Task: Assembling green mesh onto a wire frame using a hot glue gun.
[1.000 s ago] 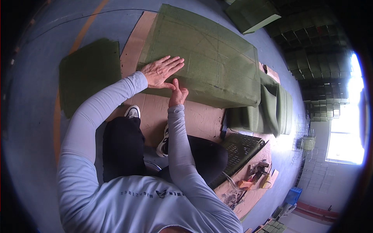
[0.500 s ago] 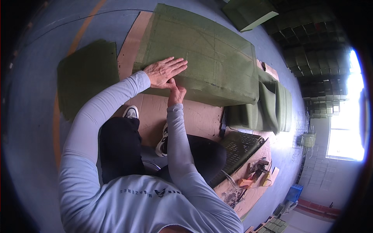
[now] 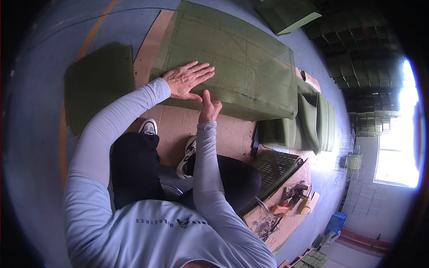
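A large box-shaped frame covered in green mesh [image 3: 232,58] lies in front of me, its wires faintly showing through the cover. My left hand [image 3: 185,81] rests flat on its upper face near the close edge, fingers spread. Just right of it, my right hand [image 3: 209,108] is closed at that same edge. Its thumb points up against the mesh, while the other fingers are curled and partly hidden; they seem to pinch the cover's edge.
Pink-brown board [image 3: 178,118] lies beneath the box. A dark green mesh piece [image 3: 98,85] is on the floor at left. Folded green mesh [image 3: 308,120] sits at right, above a perforated green crate [image 3: 275,172] and an orange-handled tool [image 3: 280,210]. Green boxes [image 3: 357,58] are stacked far right.
My right hand has shifted slightly right along the edge, with its thumb now apart from the left hand. The left hand stays nearly in place, its thumb now visible and spread.
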### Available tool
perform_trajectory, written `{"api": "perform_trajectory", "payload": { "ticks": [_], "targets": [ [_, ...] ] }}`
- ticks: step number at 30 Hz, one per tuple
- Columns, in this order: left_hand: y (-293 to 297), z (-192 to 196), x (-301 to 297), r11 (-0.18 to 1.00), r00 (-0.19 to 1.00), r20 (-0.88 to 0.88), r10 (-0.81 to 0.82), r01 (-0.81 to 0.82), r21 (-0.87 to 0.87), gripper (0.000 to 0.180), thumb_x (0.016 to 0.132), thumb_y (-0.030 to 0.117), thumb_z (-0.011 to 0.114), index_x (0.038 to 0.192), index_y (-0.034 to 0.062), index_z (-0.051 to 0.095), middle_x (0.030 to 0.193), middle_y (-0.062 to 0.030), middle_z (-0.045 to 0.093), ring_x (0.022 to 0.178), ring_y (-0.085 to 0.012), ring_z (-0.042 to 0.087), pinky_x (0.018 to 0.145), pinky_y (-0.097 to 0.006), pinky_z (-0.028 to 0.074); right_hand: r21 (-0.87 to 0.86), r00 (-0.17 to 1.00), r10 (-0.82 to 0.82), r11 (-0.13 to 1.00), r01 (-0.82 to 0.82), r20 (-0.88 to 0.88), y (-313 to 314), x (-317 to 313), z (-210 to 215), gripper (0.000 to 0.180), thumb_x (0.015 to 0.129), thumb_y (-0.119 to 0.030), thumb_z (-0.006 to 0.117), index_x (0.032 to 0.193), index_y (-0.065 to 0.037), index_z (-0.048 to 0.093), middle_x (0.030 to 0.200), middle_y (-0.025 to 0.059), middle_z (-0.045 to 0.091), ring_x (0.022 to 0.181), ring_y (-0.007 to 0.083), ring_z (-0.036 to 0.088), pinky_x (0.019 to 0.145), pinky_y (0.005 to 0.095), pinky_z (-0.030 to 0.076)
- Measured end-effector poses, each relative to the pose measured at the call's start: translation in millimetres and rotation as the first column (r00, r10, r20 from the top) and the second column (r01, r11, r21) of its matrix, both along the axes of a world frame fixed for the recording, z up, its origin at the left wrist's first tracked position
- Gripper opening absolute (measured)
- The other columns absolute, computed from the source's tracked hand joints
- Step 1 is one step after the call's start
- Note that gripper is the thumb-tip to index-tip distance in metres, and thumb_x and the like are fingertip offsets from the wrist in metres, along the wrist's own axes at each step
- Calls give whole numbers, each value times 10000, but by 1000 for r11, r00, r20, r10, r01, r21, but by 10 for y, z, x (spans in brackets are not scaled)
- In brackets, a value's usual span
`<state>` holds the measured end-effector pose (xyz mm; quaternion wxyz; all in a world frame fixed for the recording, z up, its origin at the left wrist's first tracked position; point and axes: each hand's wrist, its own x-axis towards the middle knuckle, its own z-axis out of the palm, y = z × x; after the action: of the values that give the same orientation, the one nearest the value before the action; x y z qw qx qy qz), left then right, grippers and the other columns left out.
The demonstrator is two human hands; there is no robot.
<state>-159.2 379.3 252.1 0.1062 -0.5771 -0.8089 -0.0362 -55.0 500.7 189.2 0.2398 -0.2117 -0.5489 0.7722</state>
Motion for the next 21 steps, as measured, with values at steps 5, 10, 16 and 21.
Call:
{"api": "perform_trajectory", "payload": {
  "ticks": [5,10,16,21],
  "targets": [
    [21,15,-4,999,999,3,-39,39,-14,935,717,745,271,1377,100,125,1431,-53,137,1318,-225,128,1085,-390,131,-28,996,-65,998,63,-66,30,-133,-141,266,753,-174,687,912,21,601,783,28,586,644,104,483,610,247,396],
    [165,-24,6,997,997,37,-70,71,-28,963,709,750,266,1373,70,115,1432,-70,120,1320,-223,115,1089,-369,118,-96,999,-16,995,12,-48,27,-150,-222,316,735,-226,707,887,29,597,793,32,588,679,104,493,645,234,405],
    [176,-28,4,999,996,80,-34,33,7,995,728,741,258,1363,12,22,1434,-118,57,1328,-216,58,1096,-346,73,-124,1000,18,992,-18,-1,66,-106,-301,376,739,-179,698,1015,34,558,960,70,589,828,127,531,719,257,426],
    [188,-43,10,999,997,64,-36,37,-15,1018,702,763,226,1363,10,46,1431,-125,72,1327,-226,70,1095,-355,81,-215,977,51,972,-96,-207,-92,-129,-22,354,760,-105,665,1070,26,557,1013,64,593,871,131,542,760,258,429]
  ]
}}
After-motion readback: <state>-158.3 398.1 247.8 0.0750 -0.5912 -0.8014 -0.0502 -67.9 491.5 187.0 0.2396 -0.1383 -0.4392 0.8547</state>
